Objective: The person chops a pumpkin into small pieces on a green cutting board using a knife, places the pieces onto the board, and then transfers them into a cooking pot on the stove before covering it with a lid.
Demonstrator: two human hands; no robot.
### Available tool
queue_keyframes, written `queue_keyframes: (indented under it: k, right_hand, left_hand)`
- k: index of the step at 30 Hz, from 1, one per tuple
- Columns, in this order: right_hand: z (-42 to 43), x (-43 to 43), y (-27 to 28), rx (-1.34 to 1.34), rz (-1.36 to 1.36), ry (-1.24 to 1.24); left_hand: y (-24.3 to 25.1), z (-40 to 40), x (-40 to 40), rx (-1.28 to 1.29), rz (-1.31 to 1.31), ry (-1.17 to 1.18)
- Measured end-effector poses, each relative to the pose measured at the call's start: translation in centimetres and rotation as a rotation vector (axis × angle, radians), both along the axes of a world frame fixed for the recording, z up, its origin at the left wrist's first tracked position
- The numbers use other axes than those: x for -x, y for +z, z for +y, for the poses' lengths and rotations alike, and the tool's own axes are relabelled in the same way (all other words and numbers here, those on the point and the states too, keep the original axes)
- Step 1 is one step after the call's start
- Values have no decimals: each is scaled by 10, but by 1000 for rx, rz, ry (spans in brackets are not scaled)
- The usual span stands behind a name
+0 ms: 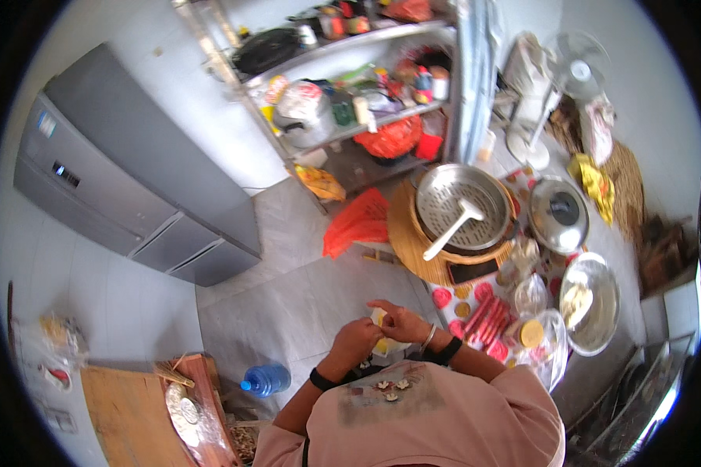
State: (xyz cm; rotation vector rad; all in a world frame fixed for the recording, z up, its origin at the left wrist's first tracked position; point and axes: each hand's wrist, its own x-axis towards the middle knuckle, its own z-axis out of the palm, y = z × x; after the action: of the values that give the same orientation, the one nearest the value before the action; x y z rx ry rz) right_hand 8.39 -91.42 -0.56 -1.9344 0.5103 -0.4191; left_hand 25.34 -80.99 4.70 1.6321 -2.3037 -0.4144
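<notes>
Close in front of my chest, my left hand (355, 343) and my right hand (406, 324) meet at a small white-and-yellow packet (392, 345). The fingers of both pinch its upper part, and the packet is partly hidden behind them. My right index finger sticks out to the left. A patterned tablecloth (441, 298) covers the table to the right of my hands. Several red-wrapped sticks (488, 320) lie on it near my right forearm. Beside them stand a jar with a yellow lid (530, 334) and a clear plastic bag (552, 350).
A steamer pot (444, 192) holding a white spatula (453, 230) sits on a round wooden board (403, 233), with a phone (473, 270) at its edge. Right of it are a metal lid (558, 216) and a metal basin (604, 327). A blue water bottle (267, 380) lies on the floor.
</notes>
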Motion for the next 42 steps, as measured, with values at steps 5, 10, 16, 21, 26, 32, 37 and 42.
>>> queue_keyframes:
  k: [5, 10, 16, 21, 26, 32, 37, 42]
  right_hand:
    - [31, -83, -10, -911, -42, 330]
    - [41, -111, 4, -685, -24, 413]
    - [77, -224, -3, 99, -330, 442]
    - [88, -328, 57, -58, 34, 338]
    - [118, -425, 129, 92, -191, 689]
    - [148, -546, 173, 208, -405, 893]
    - [110, -647, 162, 119, -483, 912]
    - [42, -750, 112, -112, -426, 815]
  left_hand:
    - [53, 57, -45, -36, 281, 375]
    - [49, 67, -101, 9, 465, 303]
    - [44, 128, -173, 95, 513, 296]
    - [56, 194, -258, 420, 414, 649]
    - [8, 219, -340, 390, 260, 799]
    - [-42, 154, -429, 491, 528, 943]
    - [-25, 161, -539, 643, 880, 1024]
    - [-13, 165, -615, 903, 898, 1293]
